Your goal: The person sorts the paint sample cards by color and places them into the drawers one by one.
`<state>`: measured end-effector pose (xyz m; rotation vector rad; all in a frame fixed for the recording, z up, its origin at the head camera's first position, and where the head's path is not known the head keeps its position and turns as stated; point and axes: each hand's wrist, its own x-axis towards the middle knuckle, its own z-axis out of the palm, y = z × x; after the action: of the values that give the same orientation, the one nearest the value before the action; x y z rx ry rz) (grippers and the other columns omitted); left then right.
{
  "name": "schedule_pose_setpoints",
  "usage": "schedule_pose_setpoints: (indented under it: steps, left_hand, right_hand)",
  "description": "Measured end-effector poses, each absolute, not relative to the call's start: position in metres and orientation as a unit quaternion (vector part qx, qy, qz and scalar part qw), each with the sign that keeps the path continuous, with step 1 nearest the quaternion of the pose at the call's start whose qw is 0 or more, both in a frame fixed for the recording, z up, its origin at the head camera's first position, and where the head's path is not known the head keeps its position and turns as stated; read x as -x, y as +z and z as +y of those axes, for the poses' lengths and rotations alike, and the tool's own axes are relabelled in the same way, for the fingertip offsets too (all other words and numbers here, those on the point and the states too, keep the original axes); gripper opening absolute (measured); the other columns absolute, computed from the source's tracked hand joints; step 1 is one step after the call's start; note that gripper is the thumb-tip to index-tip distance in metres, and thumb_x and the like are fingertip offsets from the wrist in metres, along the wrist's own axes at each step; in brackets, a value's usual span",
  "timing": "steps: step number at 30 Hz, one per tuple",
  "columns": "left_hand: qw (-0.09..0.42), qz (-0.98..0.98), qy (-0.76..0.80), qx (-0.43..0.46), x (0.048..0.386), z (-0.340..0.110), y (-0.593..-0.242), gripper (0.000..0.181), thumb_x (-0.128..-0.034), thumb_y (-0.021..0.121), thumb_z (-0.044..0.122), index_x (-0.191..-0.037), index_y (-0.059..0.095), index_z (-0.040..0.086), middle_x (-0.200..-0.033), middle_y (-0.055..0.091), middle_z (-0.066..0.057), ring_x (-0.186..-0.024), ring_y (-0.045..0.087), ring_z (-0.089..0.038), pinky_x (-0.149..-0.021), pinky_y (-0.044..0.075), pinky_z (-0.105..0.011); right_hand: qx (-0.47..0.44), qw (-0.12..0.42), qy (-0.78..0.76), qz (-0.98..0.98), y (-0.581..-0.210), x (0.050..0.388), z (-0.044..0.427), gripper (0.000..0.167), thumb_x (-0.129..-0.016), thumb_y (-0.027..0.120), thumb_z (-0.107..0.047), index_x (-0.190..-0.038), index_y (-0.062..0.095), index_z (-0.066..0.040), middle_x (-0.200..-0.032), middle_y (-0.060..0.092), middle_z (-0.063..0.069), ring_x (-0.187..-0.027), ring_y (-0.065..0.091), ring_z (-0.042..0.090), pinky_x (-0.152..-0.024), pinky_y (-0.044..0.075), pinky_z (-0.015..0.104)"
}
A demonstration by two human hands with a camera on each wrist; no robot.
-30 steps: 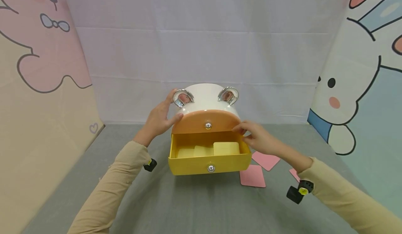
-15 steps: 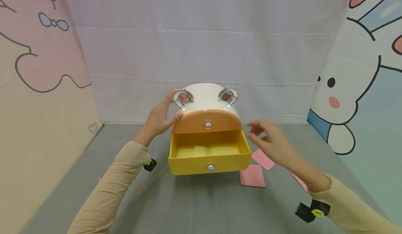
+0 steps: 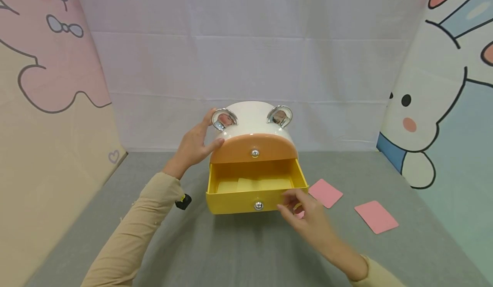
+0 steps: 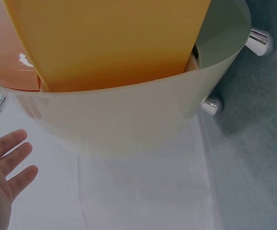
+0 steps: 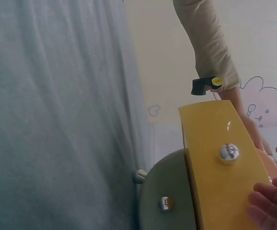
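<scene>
Drawer [image 3: 231,203], yellow, pulled out of the box [image 3: 250,118]: brace the box's side with your spread left hand [image 3: 192,146]; let your right hand [image 3: 313,222], loosely curled, seemingly empty, work lightly near the drawer's front corner.

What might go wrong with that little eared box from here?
The yellow drawer stands well open, so pressing on its front might tip the white box forward. The right hand is near the drawer's front corner, off to one side of its knob; pushing there could make it jam. That hand might also nudge the nearby pink cards.
</scene>
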<state>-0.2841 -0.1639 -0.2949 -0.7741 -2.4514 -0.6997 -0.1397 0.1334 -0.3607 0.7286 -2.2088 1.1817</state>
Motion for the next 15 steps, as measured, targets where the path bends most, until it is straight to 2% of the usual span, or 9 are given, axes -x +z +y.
schedule_pose_setpoints:
  steps: [7,15]
  left_hand:
    - [0.234,-0.896,-0.253,0.280,0.284,-0.164,-0.295,0.079,-0.0858,0.056,0.040,-0.147,0.010,0.021,-0.130,0.048,-0.020,-0.117,0.046,-0.035,-0.093,0.036,-0.053]
    - [0.233,-0.895,-0.257,0.282,0.284,-0.164,-0.295,0.079,-0.0859,0.055,0.041,-0.147,0.010,0.021,-0.130,0.048,-0.020,-0.117,0.046,-0.035,-0.094,0.036,-0.053]
  right_hand:
    - [-0.232,0.232,0.469,-0.820,-0.377,0.141,0.112,0.019,-0.075,0.073,-0.011,-0.088,0.059,-0.010,-0.075,0.061,-0.010,-0.065,0.055,0.002,-0.051,0.048,0.022]
    - [-0.214,0.255,0.466,-0.820,-0.387,0.142,0.089,0.021,-0.074,0.075,-0.014,-0.086,0.058,-0.014,-0.071,0.062,-0.011,-0.057,0.053,-0.002,-0.048,0.046,0.018]
